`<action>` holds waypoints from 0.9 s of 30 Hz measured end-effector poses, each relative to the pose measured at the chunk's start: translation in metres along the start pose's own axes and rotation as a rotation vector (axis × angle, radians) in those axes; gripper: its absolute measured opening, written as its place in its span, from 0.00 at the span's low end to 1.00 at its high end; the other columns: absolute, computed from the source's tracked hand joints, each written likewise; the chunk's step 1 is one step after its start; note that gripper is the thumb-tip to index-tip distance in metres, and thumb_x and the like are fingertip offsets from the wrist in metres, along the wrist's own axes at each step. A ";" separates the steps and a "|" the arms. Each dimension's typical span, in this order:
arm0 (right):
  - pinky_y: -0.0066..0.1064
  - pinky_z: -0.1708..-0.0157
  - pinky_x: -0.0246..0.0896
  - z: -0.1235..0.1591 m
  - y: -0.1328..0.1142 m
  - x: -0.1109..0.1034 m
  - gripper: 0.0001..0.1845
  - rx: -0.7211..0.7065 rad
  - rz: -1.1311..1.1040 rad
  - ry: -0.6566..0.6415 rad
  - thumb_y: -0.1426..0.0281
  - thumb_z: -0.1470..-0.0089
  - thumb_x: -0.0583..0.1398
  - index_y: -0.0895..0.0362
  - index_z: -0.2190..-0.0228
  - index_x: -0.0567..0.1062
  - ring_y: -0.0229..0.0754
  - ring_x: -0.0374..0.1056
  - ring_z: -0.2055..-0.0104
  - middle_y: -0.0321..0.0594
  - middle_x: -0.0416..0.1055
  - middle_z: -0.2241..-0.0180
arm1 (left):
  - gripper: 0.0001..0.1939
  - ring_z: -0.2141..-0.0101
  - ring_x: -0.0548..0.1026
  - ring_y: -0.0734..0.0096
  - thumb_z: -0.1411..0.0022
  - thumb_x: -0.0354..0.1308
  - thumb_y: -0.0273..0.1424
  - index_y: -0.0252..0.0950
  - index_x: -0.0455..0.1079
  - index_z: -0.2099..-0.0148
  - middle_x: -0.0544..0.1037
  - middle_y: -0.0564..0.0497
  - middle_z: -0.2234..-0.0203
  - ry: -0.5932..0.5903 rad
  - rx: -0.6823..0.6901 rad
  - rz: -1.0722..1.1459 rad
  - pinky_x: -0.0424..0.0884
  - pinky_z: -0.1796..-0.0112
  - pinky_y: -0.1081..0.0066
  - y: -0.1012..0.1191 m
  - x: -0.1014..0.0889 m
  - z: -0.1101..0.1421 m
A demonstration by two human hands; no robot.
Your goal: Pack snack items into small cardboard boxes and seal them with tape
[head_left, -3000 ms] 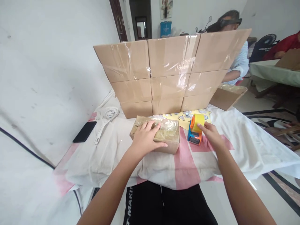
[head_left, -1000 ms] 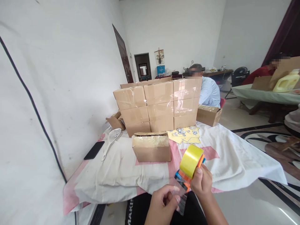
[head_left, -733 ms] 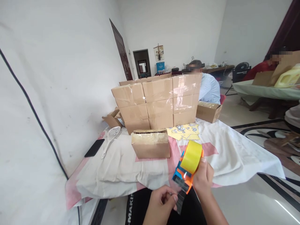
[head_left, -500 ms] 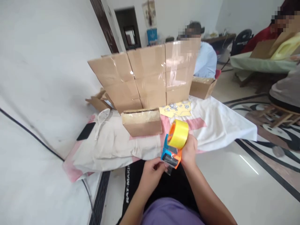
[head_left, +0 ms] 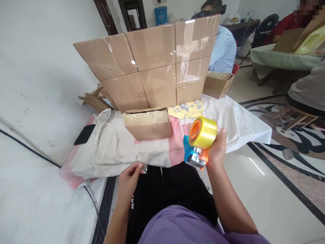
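Observation:
My right hand (head_left: 217, 149) is closed around a tape dispenser (head_left: 196, 155) in blue and orange, which carries a yellow roll of packing tape (head_left: 207, 133). Between the thumb and fingers of my left hand (head_left: 130, 174) is pinched a small clear piece of tape (head_left: 145, 168). The hands are well apart above my lap, at the table's near edge. In front of them a small cardboard box (head_left: 149, 130) stands on the cloth. Behind it rises a large taped wall of cardboard boxes (head_left: 159, 64).
The table is covered by a white and pink cloth (head_left: 114, 152). A white slotted spoon (head_left: 103, 117) and a black phone (head_left: 85, 134) lie at the left. Yellow printed paper (head_left: 186, 109) lies by the boxes. A person in light blue (head_left: 223, 51) sits across, beside another open box (head_left: 218, 84).
My hands have separated: the left moved left with the piece of tape, the right moved right and up with the dispenser. The camera view has tilted down slightly.

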State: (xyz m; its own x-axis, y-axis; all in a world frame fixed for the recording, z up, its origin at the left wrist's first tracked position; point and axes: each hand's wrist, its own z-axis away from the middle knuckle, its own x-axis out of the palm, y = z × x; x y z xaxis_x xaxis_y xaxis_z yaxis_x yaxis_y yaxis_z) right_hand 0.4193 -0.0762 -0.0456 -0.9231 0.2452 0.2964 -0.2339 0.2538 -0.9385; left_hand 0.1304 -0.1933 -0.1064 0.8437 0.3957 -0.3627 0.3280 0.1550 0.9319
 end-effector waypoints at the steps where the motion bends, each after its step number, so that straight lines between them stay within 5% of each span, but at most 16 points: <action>1: 0.36 0.72 0.72 -0.018 0.007 0.000 0.34 0.008 -0.035 -0.007 0.40 0.40 0.48 0.56 0.62 0.74 0.49 0.76 0.67 0.45 0.76 0.70 | 0.21 0.70 0.77 0.64 0.44 0.66 0.48 0.34 0.81 0.60 0.79 0.50 0.76 0.007 -0.012 0.047 0.72 0.63 0.68 0.005 0.000 0.000; 4: 0.37 0.69 0.73 -0.074 0.031 0.003 0.28 0.018 -0.001 -0.113 0.45 0.48 0.63 0.57 0.62 0.75 0.50 0.76 0.66 0.45 0.77 0.69 | 0.22 0.73 0.75 0.67 0.47 0.68 0.47 0.33 0.80 0.61 0.77 0.51 0.79 0.013 -0.042 0.153 0.72 0.65 0.70 0.020 0.007 -0.002; 10: 0.43 0.56 0.73 -0.140 0.072 0.001 0.26 0.045 0.073 -0.302 0.49 0.51 0.68 0.54 0.58 0.76 0.51 0.77 0.59 0.43 0.79 0.59 | 0.23 0.73 0.74 0.70 0.47 0.68 0.47 0.33 0.80 0.58 0.75 0.53 0.79 0.152 -0.074 0.318 0.72 0.66 0.71 0.022 0.022 -0.007; 16: 0.45 0.53 0.70 -0.145 0.100 -0.011 0.29 0.027 0.197 -0.200 0.49 0.50 0.66 0.53 0.52 0.70 0.51 0.74 0.54 0.44 0.75 0.56 | 0.20 0.73 0.75 0.71 0.44 0.68 0.46 0.35 0.80 0.56 0.78 0.53 0.77 0.282 -0.025 0.311 0.73 0.67 0.73 0.023 0.029 -0.014; 19: 0.45 0.48 0.65 -0.128 0.091 -0.010 0.37 -0.183 0.385 0.100 0.53 0.53 0.69 0.54 0.47 0.64 0.50 0.68 0.49 0.46 0.70 0.52 | 0.18 0.73 0.76 0.71 0.42 0.67 0.44 0.36 0.80 0.57 0.78 0.53 0.78 0.309 0.048 0.264 0.75 0.68 0.73 0.035 0.028 -0.014; 21: 0.44 0.49 0.64 -0.101 0.075 -0.001 0.31 -0.342 0.446 0.169 0.56 0.49 0.67 0.54 0.48 0.66 0.49 0.67 0.52 0.44 0.68 0.54 | 0.15 0.74 0.77 0.72 0.40 0.66 0.42 0.37 0.80 0.57 0.78 0.54 0.78 0.317 0.118 0.214 0.75 0.68 0.74 0.042 0.029 -0.012; 24: 0.40 0.57 0.65 -0.045 0.044 0.022 0.08 -0.418 0.412 -0.283 0.62 0.40 0.62 0.52 0.61 0.73 0.46 0.68 0.60 0.40 0.69 0.64 | 0.10 0.75 0.77 0.74 0.35 0.62 0.37 0.39 0.80 0.57 0.79 0.55 0.78 0.276 0.262 0.102 0.75 0.68 0.75 0.046 0.030 -0.006; 27: 0.39 0.60 0.65 0.006 0.017 0.050 0.11 -0.474 0.325 -0.810 0.64 0.43 0.65 0.51 0.58 0.75 0.46 0.67 0.59 0.42 0.69 0.61 | 0.08 0.76 0.77 0.75 0.34 0.60 0.32 0.41 0.80 0.56 0.79 0.57 0.78 0.173 0.420 0.011 0.74 0.68 0.76 0.044 0.033 0.002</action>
State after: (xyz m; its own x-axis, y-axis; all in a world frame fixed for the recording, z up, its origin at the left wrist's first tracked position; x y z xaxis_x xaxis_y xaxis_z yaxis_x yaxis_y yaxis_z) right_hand 0.3675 -0.0657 -0.0480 -0.8919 -0.2995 -0.3388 0.0503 0.6788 -0.7326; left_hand 0.1736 -0.1749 -0.0772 0.7763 0.5461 -0.3148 0.4939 -0.2166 0.8421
